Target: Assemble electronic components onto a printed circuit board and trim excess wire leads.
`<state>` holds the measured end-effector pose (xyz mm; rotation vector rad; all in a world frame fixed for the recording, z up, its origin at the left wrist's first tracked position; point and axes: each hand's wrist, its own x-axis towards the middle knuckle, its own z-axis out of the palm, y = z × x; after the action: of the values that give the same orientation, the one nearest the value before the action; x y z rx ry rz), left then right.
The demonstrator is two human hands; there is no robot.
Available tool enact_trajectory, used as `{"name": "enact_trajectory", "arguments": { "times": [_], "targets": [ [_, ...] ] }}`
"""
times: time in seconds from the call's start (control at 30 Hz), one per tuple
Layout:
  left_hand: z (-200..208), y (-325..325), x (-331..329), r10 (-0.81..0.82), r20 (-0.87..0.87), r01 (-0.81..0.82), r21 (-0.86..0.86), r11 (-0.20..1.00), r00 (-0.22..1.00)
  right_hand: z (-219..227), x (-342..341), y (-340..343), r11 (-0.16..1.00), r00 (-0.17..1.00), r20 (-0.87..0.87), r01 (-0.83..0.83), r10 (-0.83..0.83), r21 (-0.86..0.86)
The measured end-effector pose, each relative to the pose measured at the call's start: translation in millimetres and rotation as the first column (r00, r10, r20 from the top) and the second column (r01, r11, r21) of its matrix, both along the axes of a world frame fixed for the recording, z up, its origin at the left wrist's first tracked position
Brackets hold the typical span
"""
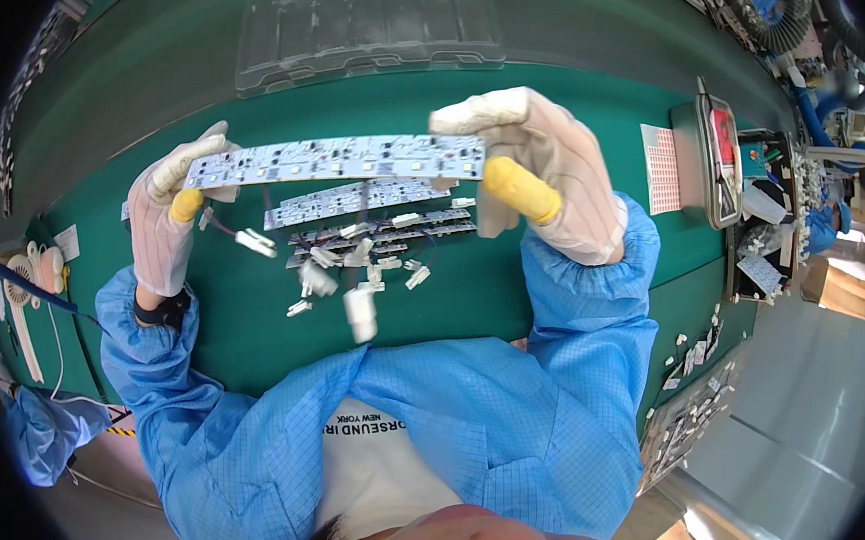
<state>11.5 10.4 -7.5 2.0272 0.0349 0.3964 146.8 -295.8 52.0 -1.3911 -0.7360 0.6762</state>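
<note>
Raised above the bench is a long white circuit board (340,161) dotted with small components, probably an LED strip. My left hand (164,213), in a pale striped glove with a yellow thumb cover, grips its left end. At the other end my right hand (550,173), gloved the same way, pinches the board between yellow-covered thumb and fingers. Dark wires with white plug connectors (256,243) hang below it. Under it, more white boards (342,205) lie in a stack, partly hidden, their connectors (359,310) bunched toward me.
A clear plastic tray (369,25) lies across the far side of the green bench (431,295). To the right are a sheet of red labels (660,166) and a metal box (706,154). More wired boards (689,408) lie at lower right; a white fan (25,282) sits left.
</note>
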Motion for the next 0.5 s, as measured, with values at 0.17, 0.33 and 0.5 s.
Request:
{"name": "enact_trajectory", "arguments": {
  "times": [0.17, 0.33, 0.5],
  "targets": [
    [10.2, -6.7, -5.5, 0.087, -0.028, -0.090, -0.143, 0.986, 0.996, -2.1, 4.1, 0.4, 0.994, 0.994, 0.053, 0.098, -0.095, -0.057],
    [12.1, -7.3, -6.6, 0.062, 0.069, -0.053, -0.123, 0.991, 0.996, -6.3, 4.1, 7.1, 0.984, 0.986, 0.064, 0.157, -0.152, -0.082],
    [16.7, -5.3, -7.2, 0.023, 0.085, -0.020, -0.036, 0.999, 0.996, -13.2, 10.6, 9.1, 0.972, 0.979, 0.076, 0.197, -0.188, -0.126]
  ]
}}
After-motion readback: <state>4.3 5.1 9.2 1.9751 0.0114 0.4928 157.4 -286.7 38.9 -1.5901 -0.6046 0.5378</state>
